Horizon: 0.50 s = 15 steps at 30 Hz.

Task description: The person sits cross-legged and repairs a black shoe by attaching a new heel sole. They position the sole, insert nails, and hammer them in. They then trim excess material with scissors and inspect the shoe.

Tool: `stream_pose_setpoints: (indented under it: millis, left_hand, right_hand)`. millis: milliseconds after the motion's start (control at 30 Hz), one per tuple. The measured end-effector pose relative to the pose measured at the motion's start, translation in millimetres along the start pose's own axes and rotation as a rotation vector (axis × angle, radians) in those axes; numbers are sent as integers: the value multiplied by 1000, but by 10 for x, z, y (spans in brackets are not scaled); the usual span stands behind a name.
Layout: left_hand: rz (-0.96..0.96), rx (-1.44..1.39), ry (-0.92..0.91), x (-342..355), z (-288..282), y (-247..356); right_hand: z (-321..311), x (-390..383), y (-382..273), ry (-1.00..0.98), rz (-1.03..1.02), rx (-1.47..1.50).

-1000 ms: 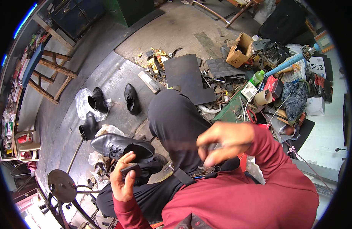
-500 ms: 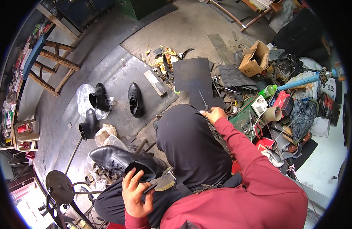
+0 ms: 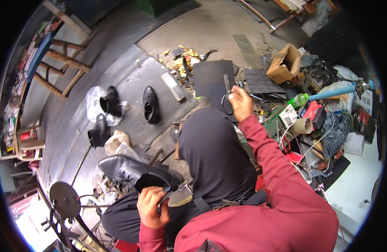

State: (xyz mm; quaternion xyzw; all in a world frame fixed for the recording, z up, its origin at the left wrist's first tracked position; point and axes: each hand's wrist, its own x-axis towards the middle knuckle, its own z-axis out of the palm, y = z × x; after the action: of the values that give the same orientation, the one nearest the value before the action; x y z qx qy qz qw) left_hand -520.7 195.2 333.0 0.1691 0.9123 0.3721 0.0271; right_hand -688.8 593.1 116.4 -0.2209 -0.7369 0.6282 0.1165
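Observation:
My right hand [image 3: 242, 104] is closed on a pair of scissors [image 3: 227, 84], blades pointing away from me and a dark handle loop beside my fingers. They are above a flat black sheet [image 3: 208, 77] on the floor. By my left knee, my left hand [image 3: 152, 206] is closed, its fingers curled around a small dark flat piece [image 3: 165, 199], mostly hidden. Just beyond that hand a black lace-up shoe [image 3: 124, 170] rests with its opening toward me and its toe pointing left.
Several other black shoes stand on the floor, one a lace-up shoe [image 3: 150, 107], two by a clear plastic bag [image 3: 95, 105]. A foot-high machine wheel [image 3: 64, 201] is at lower left. On the right lie a cardboard box [image 3: 283, 65], a green bottle [image 3: 298, 100] and cluttered tools.
My right hand has moved forward with the scissors, which have turned more upright in the picture. My left hand's fingers have curled in more, close beside the shoe.

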Motion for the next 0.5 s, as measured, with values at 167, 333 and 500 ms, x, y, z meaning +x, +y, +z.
stream_pose_setpoints:
  millis: [167, 333, 500]
  left_hand:
    - [56, -87, 184, -100, 80, -80]
    - [35, -346, 438, -321, -8, -132]
    - [44, -681, 634, -494, -205, -69]
  right_hand:
    - [-24, -643, -1686, -127, -418, 231]
    - [135, -1473, -2447, -727, -221, 224]
    - [735, -2056, -2097, -1110, 460, 309]
